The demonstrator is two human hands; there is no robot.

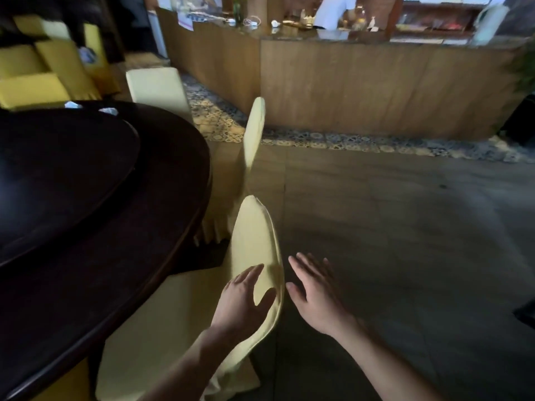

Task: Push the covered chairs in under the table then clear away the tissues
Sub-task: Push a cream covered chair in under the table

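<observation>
Nearest covered chair at 12 o'clock from both hands, backrest edge running 12–6; left hand spread wide on the backrest, nearer; right hand open, empty, just beside at 3 o'clock; table at 9 o'clock. Count: three pale covered chairs along this side; two tissues at far rim, 11 o'clock.

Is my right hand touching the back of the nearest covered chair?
Apart. The head view shows floor between the right hand and the backrest edge of the nearest covered chair; only the left hand overlaps the backrest.
</observation>
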